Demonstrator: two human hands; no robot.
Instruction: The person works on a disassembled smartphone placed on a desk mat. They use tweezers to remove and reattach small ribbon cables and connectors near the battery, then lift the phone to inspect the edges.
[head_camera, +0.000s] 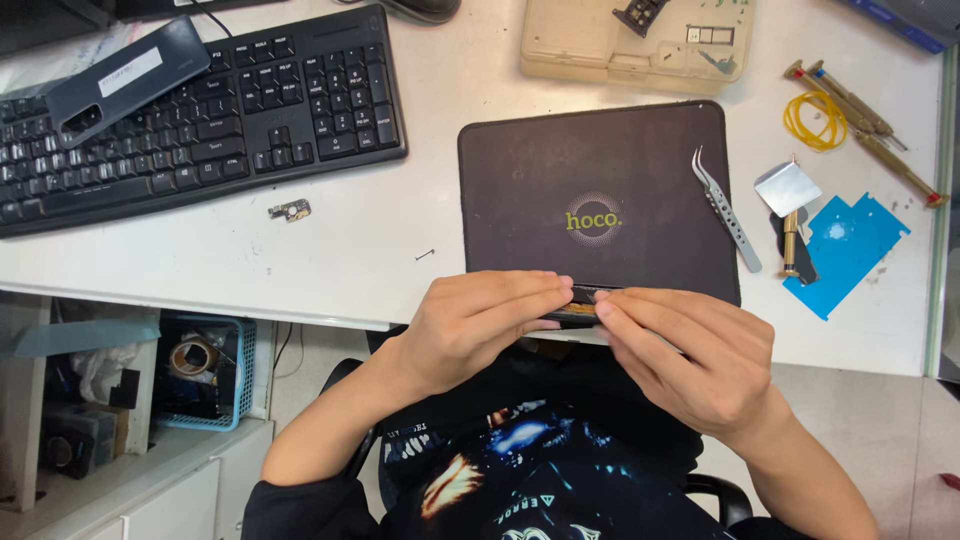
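- The white tabletop (400, 230) carried a black keyboard (200, 110) and a dark work mat (600, 190).
- The left hand (470, 330) and right hand (690, 360) were together, both clamped on a thin dark phone (580, 307) held edge-up at the mat's near edge.
- Judged: steady, even fingertip pressure along that edge, without bending it, would serve best.
- Curved tweezers (725, 205) lay on the mat nearby.
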